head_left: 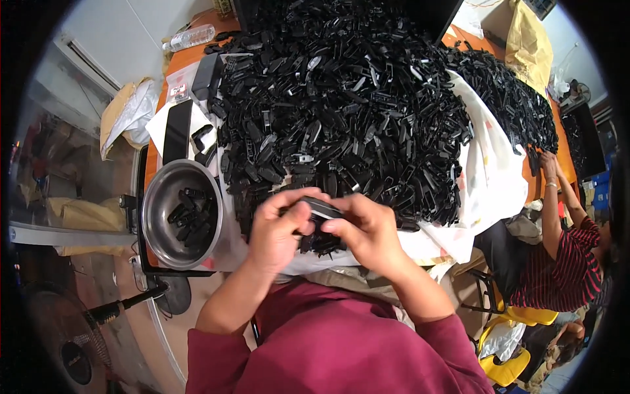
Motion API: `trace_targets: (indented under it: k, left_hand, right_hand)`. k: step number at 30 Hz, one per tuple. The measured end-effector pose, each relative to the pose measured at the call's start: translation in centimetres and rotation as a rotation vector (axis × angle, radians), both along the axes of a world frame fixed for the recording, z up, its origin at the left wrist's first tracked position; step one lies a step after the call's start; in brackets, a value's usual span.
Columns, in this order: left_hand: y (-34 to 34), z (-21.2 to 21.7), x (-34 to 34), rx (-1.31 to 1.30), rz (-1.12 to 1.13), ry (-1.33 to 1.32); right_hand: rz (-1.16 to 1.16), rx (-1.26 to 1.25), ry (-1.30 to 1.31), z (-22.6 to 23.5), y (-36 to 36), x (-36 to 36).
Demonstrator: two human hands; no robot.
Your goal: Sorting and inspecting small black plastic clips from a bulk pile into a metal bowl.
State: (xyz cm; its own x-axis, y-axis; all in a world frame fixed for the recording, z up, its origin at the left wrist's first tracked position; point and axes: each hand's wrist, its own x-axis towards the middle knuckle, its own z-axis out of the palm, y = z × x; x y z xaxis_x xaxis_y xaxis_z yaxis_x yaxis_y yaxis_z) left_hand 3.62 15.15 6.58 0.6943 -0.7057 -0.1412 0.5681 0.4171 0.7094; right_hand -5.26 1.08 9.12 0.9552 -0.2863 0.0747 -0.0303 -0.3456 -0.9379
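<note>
Between my two hands, just above the near edge of the table, is a small elongated black plastic part (321, 209) with a glossy strip along it. My left hand (281, 226) is closed on its left end, thumb and fingers pinching it. On the other end, my right hand (367, 230) grips with thumb and forefinger. Beyond my hands spreads a large heap of similar black plastic parts (341, 111). To my left stands a round steel bowl (152, 223) with several black pieces in its bottom. What exactly the held part is, I cannot tell.
White plastic sheeting (489, 177) lies under the heap. Left of it are a black phone (177, 130), a dark box (207, 75) and a clear bottle (189, 38). A co-worker in a striped shirt (564, 269) handles parts at the right. A fan (72, 341) stands lower left.
</note>
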Motion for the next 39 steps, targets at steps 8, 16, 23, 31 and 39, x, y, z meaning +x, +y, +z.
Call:
trace_targets:
  k: [8,16,23,31,39]
  left_hand:
    - [5.2,2.0,1.6,-0.2,0.129,0.144]
    - [12.7,1.1,5.7,1.56,0.463,-1.218]
    - [2.9,-1.5,-2.3,1.184,0.101,-1.572]
    - [1.8,-3.4,-0.5,1.123,0.234,-1.502]
    - [3.7,-3.5,0.0,0.777,0.394,-0.616]
  right_hand:
    - [0.138,-0.185,-0.401,0.1,3.8,4.4]
    - [0.235,-0.776,-0.153,-1.2,-0.8,-1.8]
    - [0.273,-1.112,-0.112,-5.5,-0.2,-3.5]
    - [0.101,-1.069,-0.132,-6.0,0.2,-0.4]
    - [0.171,-1.047,-0.181,-5.2,0.5,1.4]
